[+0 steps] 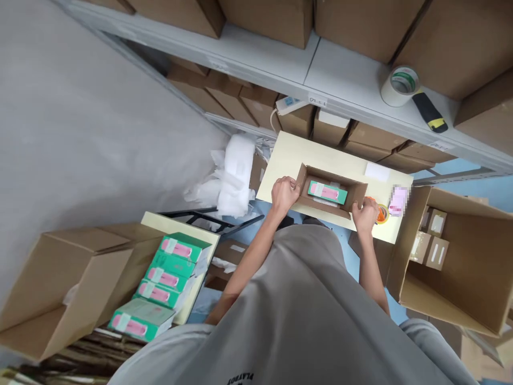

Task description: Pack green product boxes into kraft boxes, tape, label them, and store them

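Observation:
A small open cardboard box (335, 178) stands on a pale yellow table (276, 176) in front of me. Inside it lies a green box with a pink picture (327, 192) and a whitish label. My left hand (285, 193) is closed on the cardboard box's left end, fingers curled over the edge. At the right end, my right hand (365, 215) grips the cardboard in the same way. Just beyond my right hand are an orange and yellow tape roll (382, 214), partly covered by the hand, and a pink item (398, 202) that is blurred out.
Several green boxes (162, 276) sit on a side table at left, beside an open carton (76, 278). A large carton (460, 289) holding small boxes stands at right. Overhead, a shelf (344, 80) carries cartons, a tape roll (401, 85) and a black-yellow cutter (430, 112).

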Motion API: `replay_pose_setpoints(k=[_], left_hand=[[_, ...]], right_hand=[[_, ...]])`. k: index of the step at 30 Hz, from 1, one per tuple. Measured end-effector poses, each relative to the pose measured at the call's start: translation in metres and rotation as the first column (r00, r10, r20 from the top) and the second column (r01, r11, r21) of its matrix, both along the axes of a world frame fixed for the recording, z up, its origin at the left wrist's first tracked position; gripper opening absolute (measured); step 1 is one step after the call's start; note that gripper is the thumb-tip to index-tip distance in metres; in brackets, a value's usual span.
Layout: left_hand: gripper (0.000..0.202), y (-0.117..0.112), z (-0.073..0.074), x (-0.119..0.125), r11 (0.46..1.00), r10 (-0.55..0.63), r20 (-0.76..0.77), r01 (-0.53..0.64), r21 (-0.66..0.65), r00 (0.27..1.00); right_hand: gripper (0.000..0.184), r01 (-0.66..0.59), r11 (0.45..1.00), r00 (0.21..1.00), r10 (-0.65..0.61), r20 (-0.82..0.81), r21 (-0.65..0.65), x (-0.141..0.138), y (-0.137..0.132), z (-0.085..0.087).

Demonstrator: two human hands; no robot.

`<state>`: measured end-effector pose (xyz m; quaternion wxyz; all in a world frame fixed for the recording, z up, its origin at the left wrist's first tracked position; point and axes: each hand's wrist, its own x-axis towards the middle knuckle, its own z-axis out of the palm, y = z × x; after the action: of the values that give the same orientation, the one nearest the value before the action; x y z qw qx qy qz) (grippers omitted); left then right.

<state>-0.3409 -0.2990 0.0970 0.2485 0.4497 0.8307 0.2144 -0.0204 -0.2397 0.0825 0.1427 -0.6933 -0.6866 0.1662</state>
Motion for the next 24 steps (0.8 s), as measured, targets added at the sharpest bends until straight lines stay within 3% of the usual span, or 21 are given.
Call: replay_pose_setpoints(k=[5, 10, 13, 18, 24], left_hand=[[0.006, -0.034, 0.018, -0.024, 0.991, 0.124, 0.042, -0.126, 0.05, 0.991], [0.006, -0.107, 0.054, -0.068, 0.948, 0.3, 0.055, -0.304, 0.095, 0.952], [0.006, -0.174, 0.076, -0.098, 0.892, 0.427, 0.06, -0.431, 0.133, 0.902], [0.004, -0.313, 0.107, -0.146, 0.748, 0.634, 0.052, -0.629, 0.212, 0.772], [0.006, -0.472, 0.121, -0.187, 0.552, 0.81, 0.051, -0.79, 0.267, 0.584]], right_hand=[[0.019, -0.051, 0.999, 0.997, 0.052, -0.059, 0.019, -0.026, -0.002, 0.026], [0.022, -0.232, 0.969, 0.965, 0.24, -0.105, 0.081, -0.083, -0.022, 0.056], [0.025, -0.351, 0.926, 0.924, 0.367, -0.108, 0.14, -0.134, -0.048, 0.074], [0.032, -0.538, 0.817, 0.812, 0.568, -0.135, 0.207, -0.24, -0.116, 0.097], [0.032, -0.76, 0.615, 0.592, 0.789, -0.166, 0.211, -0.37, -0.22, 0.1]])
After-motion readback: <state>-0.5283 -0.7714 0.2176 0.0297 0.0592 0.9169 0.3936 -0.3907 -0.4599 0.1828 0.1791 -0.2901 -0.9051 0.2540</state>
